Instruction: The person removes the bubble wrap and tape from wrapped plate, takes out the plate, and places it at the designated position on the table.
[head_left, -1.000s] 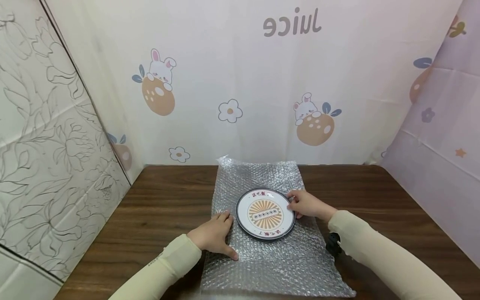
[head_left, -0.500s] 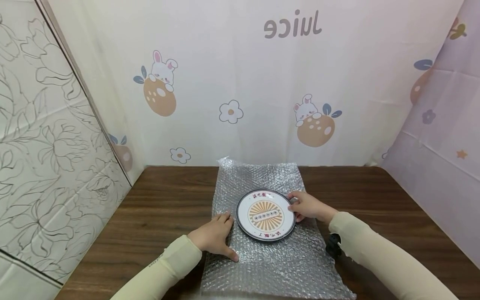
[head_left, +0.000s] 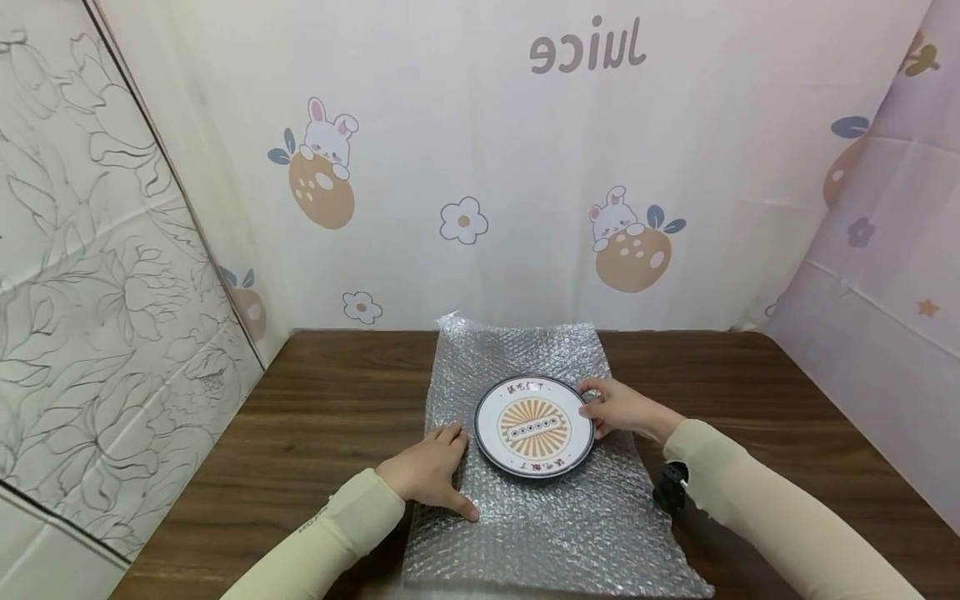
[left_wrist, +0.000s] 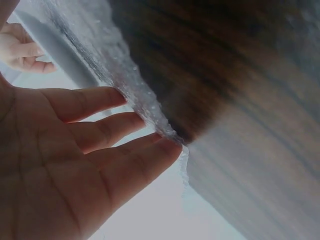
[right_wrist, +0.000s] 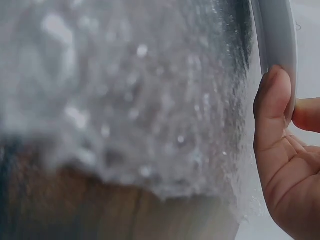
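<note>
A round white plate [head_left: 535, 427] with a dark blue rim, orange rays and red characters is over a sheet of bubble wrap [head_left: 555, 542]. My right hand [head_left: 633, 410] pinches the plate's right edge, thumb on the upper face. In the right wrist view a fingertip of the right hand [right_wrist: 287, 165] sits under the plate's rim [right_wrist: 280, 35]. To the left of the plate, my left hand [head_left: 429, 468] rests on the wrap's left border, fingers spread and extended. The left wrist view shows its fingertips touching the bubble wrap's edge [left_wrist: 145, 100].
The bubble wrap lies on a dark wooden table [head_left: 345, 392], with bare wood on both sides. A printed curtain [head_left: 510, 275] hangs along the table's back edge, and a floral panel [head_left: 142, 275] stands at the left. A small black device [head_left: 670, 486] is at the right wrist.
</note>
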